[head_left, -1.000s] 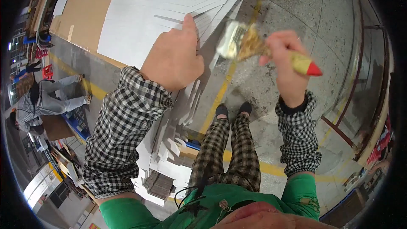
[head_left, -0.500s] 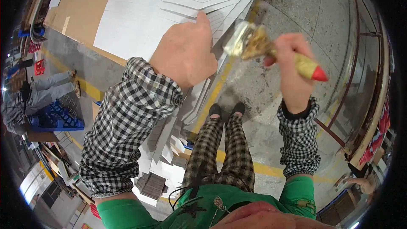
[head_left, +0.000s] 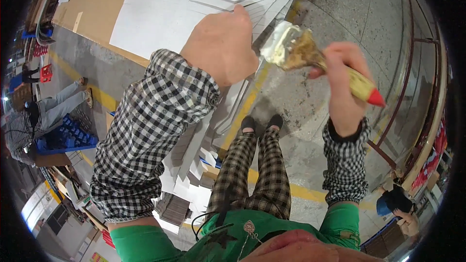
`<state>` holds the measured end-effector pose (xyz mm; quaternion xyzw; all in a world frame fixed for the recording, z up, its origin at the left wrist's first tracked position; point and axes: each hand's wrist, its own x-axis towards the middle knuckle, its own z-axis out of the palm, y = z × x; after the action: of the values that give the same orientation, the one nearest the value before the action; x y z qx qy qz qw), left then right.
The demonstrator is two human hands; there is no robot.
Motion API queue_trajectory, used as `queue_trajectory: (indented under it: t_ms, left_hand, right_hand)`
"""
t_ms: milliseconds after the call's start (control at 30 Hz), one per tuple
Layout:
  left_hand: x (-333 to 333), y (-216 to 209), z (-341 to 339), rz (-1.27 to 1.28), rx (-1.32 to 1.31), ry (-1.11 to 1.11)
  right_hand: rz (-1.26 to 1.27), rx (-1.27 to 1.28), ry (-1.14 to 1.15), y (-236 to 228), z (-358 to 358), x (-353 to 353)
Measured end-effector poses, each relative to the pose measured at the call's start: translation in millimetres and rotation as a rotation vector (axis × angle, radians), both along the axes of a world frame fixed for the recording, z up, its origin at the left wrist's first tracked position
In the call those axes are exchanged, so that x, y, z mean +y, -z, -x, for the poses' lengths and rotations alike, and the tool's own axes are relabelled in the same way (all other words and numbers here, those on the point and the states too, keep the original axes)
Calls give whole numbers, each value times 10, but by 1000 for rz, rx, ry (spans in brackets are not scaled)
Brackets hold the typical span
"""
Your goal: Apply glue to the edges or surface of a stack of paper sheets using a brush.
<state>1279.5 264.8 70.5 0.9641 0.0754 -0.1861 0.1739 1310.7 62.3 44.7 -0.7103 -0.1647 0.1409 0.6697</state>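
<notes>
My right hand [head_left: 343, 75] is closed around the handle of a paintbrush [head_left: 360, 86], which is yellowish with a red tip. White, wet-looking paste covers the bristles [head_left: 279, 43], and the metal band is stained brown. The brush is in the air, just right of the white sheets [head_left: 150, 19]. These lie overlapped in a fan, their long edges staggered. Above them is my left hand [head_left: 221, 43], its index finger reaching onto the sheet edges. Its other fingers are curled, and what they hold, if anything, is hidden.
Brown cardboard [head_left: 99, 7] lies under the sheets. Stacks of grey-white board [head_left: 204, 131] fill the space below the table edge. A metal rack [head_left: 411, 68] stands at right. At left, a person [head_left: 53, 104] is near a blue crate [head_left: 68, 136]; another person [head_left: 395, 204] is at lower right.
My right hand and the brush have shifted slightly right and down. My left hand has slid a little up and right over the sheets. The person at lower right has come further into view.
</notes>
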Motion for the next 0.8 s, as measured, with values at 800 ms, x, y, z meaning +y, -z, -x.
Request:
queue_trajectory:
  t_ms: [800]
  left_hand:
    - [39, -10, 117, -2, -95, 114]
  right_hand:
    - [120, -129, 41, -271, 562, -77]
